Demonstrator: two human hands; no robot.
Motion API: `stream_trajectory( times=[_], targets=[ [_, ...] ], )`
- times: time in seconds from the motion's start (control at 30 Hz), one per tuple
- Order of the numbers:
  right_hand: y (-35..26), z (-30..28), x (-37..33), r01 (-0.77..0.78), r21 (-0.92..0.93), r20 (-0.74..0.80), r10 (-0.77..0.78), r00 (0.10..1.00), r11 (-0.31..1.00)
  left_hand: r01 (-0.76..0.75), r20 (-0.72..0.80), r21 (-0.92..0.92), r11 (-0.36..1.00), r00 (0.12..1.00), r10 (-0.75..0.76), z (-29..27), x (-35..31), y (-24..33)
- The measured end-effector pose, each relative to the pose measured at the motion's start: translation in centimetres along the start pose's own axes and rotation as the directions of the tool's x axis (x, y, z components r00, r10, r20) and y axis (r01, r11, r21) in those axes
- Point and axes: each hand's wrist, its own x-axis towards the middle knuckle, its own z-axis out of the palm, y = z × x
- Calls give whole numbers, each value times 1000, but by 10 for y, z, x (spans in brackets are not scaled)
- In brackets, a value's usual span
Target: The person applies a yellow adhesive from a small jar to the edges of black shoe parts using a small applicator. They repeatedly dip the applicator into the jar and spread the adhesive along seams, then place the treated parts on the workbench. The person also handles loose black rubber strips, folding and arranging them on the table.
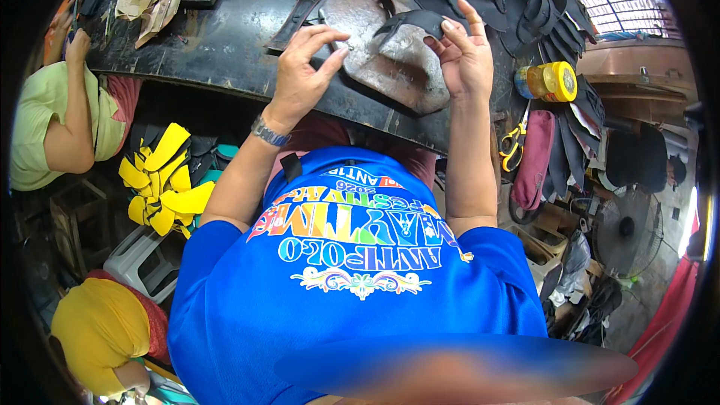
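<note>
My right hand (466, 56) pinches one end of a curved black strap piece (420, 21), its other fingers raised. The strap lies across the raised part of a worn grey slab (364, 52) at the near edge of the table. At the slab's left side is my left hand (304, 67), thumb and fingertips a little apart, with nothing seen between them. A metal watch (270, 132) circles my left wrist. Several dark strap pieces (300, 19) lie just beyond my left hand.
Black cut pieces and straps (529, 11) crowd the black table's (217, 37) far right. To the right are a yellow-lidded jar (556, 82), yellow-handled scissors (512, 146) and a maroon pouch (534, 157). Yellow pieces (166, 180) hang at left. Two people sit on the left side.
</note>
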Motion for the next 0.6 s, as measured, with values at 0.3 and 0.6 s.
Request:
stream_trajectory(
  times=[0.3,0.6],
  targets=[
    [10,-26,-32,-47,-20,-83,45,996,999,-344,191,167,924,931,312,28,63,0],
    [11,-23,-56,82,-349,-36,-100,994,934,-592,567,435,678,765,305,58,115,-38]
  ],
)
